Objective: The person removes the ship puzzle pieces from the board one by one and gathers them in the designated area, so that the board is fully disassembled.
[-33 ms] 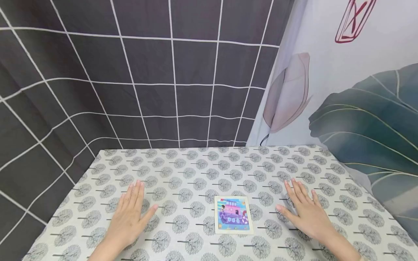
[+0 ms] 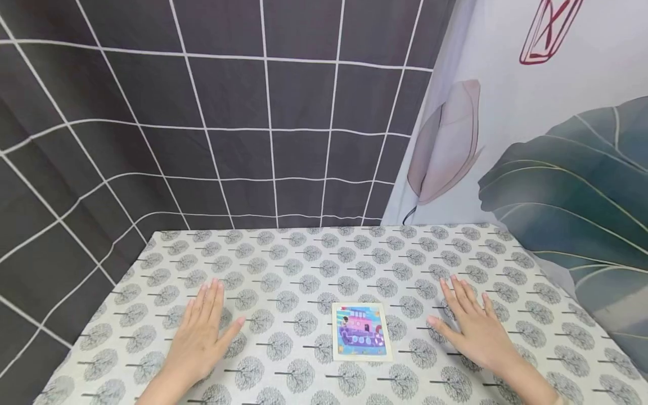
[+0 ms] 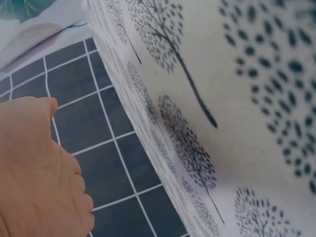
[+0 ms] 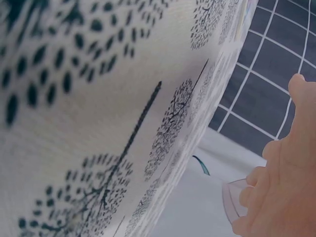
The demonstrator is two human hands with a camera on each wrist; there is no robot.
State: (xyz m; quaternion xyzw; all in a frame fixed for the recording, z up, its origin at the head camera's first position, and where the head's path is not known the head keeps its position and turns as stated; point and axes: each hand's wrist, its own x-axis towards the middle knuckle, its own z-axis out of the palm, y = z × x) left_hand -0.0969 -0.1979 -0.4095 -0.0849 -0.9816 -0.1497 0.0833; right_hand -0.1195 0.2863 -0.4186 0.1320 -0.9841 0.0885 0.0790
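Picture tile (image 2: 361,332), pale-framed: lying flat on tree-print cloth (image 2: 272,257), nearly square, without marked long axis. Set right of left hand (image 2: 196,334) and left of right hand (image 2: 476,333), apart from both; plainly nearer to the latter, just off its thumb. Grip, either side: holding nothing, with fingers extended. Palm contact with cloth: hard to judge from the wrist views. Surrounded by cloth on every side, with far edge well beyond.
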